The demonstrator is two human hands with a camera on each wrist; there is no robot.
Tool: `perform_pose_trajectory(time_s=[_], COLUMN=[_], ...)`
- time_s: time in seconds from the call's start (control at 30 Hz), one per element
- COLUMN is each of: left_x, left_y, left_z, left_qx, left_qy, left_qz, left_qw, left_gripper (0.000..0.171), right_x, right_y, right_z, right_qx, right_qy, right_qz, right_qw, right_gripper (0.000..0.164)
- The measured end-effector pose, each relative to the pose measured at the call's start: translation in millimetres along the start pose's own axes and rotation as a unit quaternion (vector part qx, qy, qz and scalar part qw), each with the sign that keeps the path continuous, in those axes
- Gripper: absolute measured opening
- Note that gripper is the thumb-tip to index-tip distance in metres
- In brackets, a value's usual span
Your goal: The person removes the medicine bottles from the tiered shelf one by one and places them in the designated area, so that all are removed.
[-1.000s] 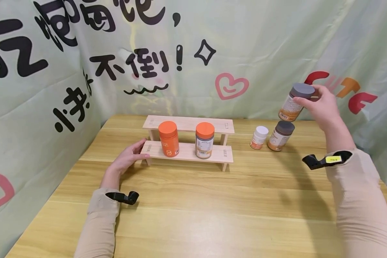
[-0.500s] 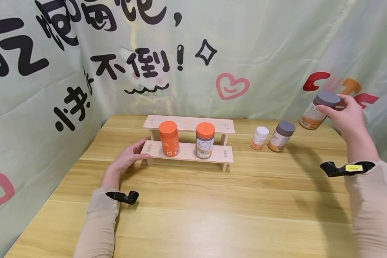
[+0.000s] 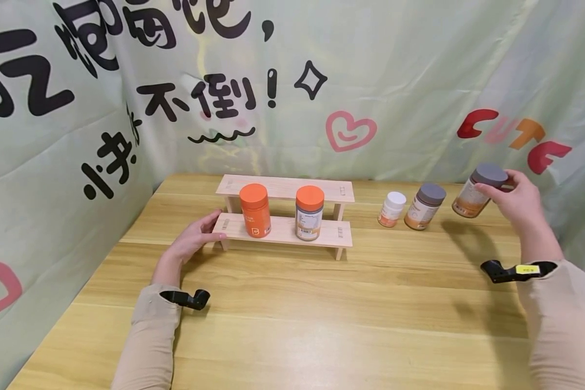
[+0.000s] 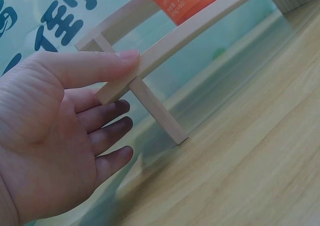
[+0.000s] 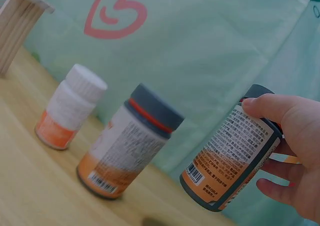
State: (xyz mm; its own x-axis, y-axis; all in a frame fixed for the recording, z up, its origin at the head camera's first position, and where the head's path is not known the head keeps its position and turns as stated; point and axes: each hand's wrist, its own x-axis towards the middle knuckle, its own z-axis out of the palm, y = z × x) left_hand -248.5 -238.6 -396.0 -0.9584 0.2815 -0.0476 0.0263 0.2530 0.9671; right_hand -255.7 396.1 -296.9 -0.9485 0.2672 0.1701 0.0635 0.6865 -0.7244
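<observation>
Racked: two jars (image 3: 255,214). Unracked: bottle (image 3: 391,209), grey-lidded jar (image 3: 423,208); lifted jar (image 3: 474,196), right hand (image 3: 520,199) gripping. Left hand (image 3: 193,237): pinching rack (image 3: 283,230) end.

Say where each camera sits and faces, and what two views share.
Head: on the head, looking forward and down over the table and two-tier wooden stand; left hand, right hand and both sleeves show.
Left wrist: on that wrist, looking at the stand's left end; the left hand shows.
Right wrist: on that wrist, looking at the white-capped bottle and standing grey-capped bottle; the right hand shows.
Shared: head and right wrist both show the held grey-capped bottle.
</observation>
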Motion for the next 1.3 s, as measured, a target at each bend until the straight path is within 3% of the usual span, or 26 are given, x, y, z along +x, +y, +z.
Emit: perform_pose_trajectory(time_s=[0.33, 0.53, 0.77, 1.0, 1.3], left_x=[0.5, 0.3, 0.7, 0.3, -0.4], left_y=[0.0, 1.5, 3.6, 5.2, 3.1], left_z=[1.0, 2.3, 1.5, 1.0, 1.6], left_qx=[0.0, -0.004, -0.006, -0.001, -0.005], left_qy=[-0.002, -0.002, -0.005, -0.002, -0.001], left_qz=[0.001, 0.001, -0.001, 0.0, 0.003], left_qw=[1.0, 1.0, 1.0, 1.0, 1.0], left_gripper=[0.082, 0.083, 0.083, 0.082, 0.083], right_x=[-5, -7, -10, -12, -13], right_y=[22, 26, 29, 29, 31], right_z=[25, 35, 41, 43, 46], right_qx=[0.04, 0.029, 0.052, 0.063, 0.067], right_qy=[-0.008, -0.008, -0.001, -0.012, -0.005], right_qz=[0.015, 0.007, -0.018, 0.002, -0.002], right_qw=[0.999, 1.0, 0.998, 0.998, 0.998], right_gripper=[0.083, 0.08, 0.066, 0.077, 0.074])
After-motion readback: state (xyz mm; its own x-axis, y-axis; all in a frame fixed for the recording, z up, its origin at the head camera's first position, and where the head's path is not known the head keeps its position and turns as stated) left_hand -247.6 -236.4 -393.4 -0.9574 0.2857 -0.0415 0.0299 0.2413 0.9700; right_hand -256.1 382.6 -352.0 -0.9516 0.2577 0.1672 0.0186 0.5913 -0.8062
